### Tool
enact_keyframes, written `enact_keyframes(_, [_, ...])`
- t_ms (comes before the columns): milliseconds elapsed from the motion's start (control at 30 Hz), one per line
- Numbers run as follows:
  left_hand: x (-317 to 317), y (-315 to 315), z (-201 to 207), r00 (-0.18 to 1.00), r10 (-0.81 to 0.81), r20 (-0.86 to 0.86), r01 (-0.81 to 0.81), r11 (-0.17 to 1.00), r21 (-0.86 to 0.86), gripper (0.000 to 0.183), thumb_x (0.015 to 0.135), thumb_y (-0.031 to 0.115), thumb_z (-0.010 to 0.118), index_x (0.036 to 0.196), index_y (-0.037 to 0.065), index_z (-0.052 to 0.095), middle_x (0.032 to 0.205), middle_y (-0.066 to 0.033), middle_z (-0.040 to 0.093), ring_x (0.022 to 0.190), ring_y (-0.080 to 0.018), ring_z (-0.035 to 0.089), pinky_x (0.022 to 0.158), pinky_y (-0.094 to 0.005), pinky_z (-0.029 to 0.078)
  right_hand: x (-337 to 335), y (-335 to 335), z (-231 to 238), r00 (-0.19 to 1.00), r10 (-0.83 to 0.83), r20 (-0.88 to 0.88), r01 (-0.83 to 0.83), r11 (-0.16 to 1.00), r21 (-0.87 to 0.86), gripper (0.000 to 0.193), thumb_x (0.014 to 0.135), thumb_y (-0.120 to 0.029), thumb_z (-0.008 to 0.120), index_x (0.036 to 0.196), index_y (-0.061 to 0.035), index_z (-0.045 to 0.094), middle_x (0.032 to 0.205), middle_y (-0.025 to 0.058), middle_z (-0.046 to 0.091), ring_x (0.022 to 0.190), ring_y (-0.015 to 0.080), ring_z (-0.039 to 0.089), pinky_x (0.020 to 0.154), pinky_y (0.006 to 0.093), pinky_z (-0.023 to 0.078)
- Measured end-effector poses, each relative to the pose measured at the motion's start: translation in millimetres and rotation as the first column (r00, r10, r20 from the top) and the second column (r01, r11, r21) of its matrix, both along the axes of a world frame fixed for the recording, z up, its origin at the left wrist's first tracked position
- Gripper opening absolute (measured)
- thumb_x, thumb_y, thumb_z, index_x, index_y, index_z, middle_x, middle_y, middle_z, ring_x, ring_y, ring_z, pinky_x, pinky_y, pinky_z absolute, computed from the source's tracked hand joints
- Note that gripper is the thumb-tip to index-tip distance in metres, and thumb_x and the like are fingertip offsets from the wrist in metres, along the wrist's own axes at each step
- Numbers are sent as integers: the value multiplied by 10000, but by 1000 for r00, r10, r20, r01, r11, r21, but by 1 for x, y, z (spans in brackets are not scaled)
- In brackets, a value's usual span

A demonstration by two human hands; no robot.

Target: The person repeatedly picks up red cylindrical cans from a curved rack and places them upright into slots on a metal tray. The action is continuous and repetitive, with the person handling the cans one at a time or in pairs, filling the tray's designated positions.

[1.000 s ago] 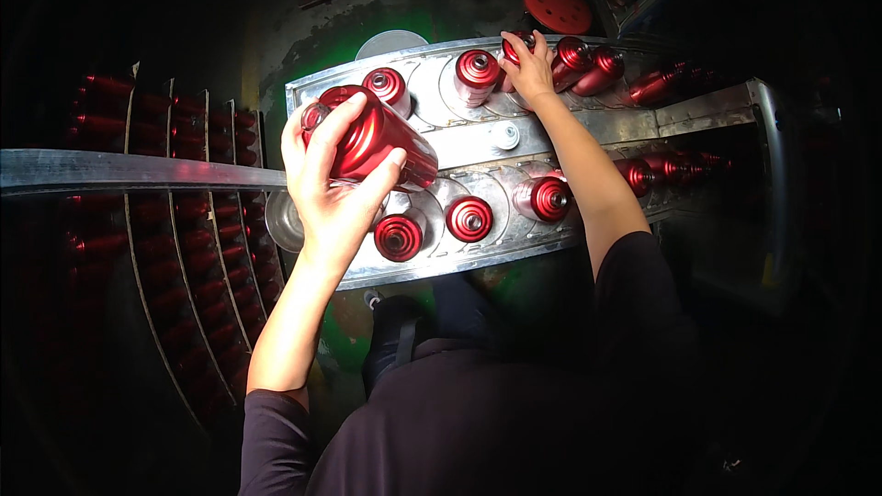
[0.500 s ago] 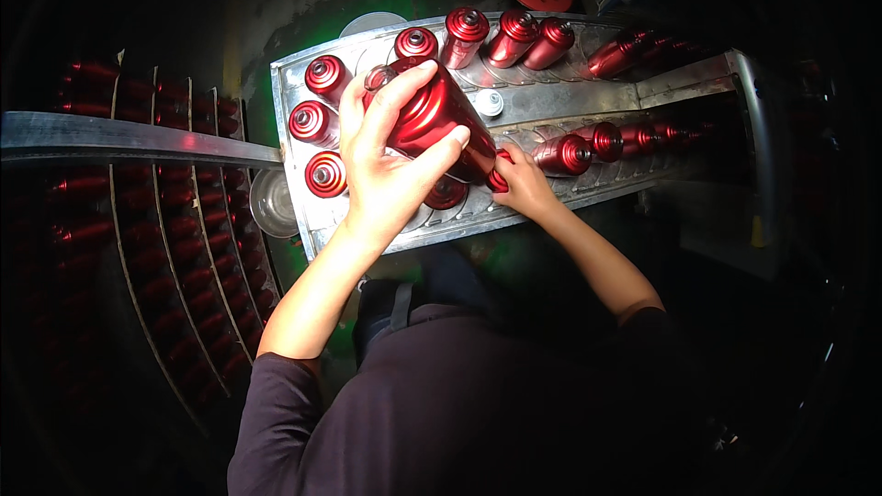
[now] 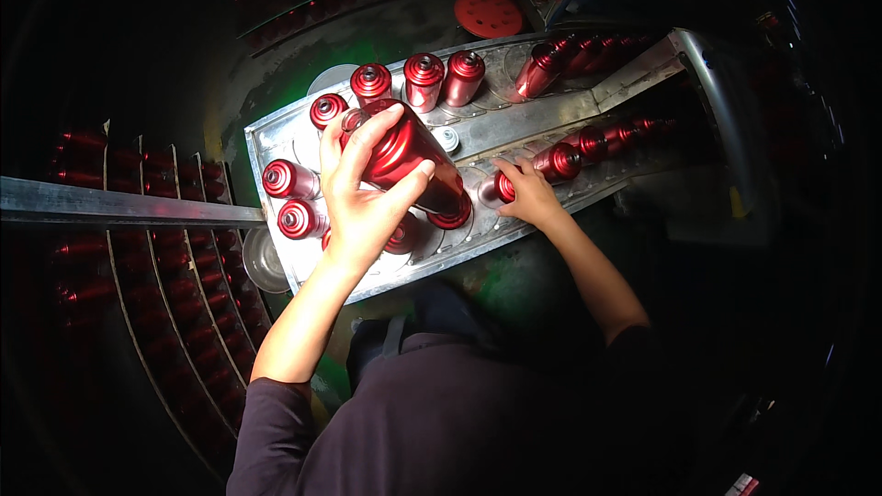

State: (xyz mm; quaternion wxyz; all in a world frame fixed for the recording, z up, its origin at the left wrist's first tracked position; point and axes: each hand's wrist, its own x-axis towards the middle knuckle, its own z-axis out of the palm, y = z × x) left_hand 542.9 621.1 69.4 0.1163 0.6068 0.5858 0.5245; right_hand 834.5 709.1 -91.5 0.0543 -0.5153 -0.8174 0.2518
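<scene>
My left hand is closed round a large glossy red bottle, holding it tilted above the metal conveyor. The bottle's narrow neck points up and left, by my fingers. My right hand has its thumb and fingers round the top of another red bottle standing on the near lane. Beneath the raised bottle, a further red bottle is partly hidden. Several more red bottles, such as one red bottle at the left end, stand along the curve, their stepped shoulders uppermost.
A small white cap-like piece sits on the middle strip between the lanes. A metal bar reaches in from the left, above racks of red bottles. A round red stool stands beyond the conveyor; a metal frame crosses its right end.
My right hand has moved right, away from the base of the raised bottle, to a bottle on the near lane. Bottles on the conveyor have shifted round the curve; the whole view has turned slightly.
</scene>
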Motion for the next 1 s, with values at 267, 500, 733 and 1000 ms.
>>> enact_keyframes(267, [18,83,-4,997,-73,6,72,992,99,652,734,97,848,1349,140,634,1380,-154,504,1341,-306,440,1109,-418,446,8,51,38,951,-49,-306,125,965,232,483,832,-135,745,1287,-29,621,1217,212,643,1081,398,631,921,415,515])
enact_keyframes(500, [68,200,-68,994,-89,-62,87,996,-27,1006,665,167,848,1544,364,400,1332,-272,424,1229,-436,482,1044,-499,464,24,33,46,913,-127,-388,220,954,206,471,842,-65,734,1302,-45,633,1169,136,669,1032,205,649,822,309,521])
enact_keyframes(733, [64,273,-173,979,58,-193,-98,974,-205,862,629,158,871,1378,184,445,1296,-267,427,1184,-486,482,981,-517,490,54,-15,65,788,-402,-467,415,906,-79,477,845,-78,730,1306,-27,620,1249,171,652,1092,289,642,919,375,529])
enact_keyframes(1000, [20,282,-235,848,89,-523,-329,861,-387,814,631,239,917,1256,112,412,1195,-232,486,1114,-426,530,986,-518,443,64,-34,77,804,-536,-257,475,839,-265,482,904,-61,710,1368,-39,580,1339,172,597,1225,271,605,1006,377,517])
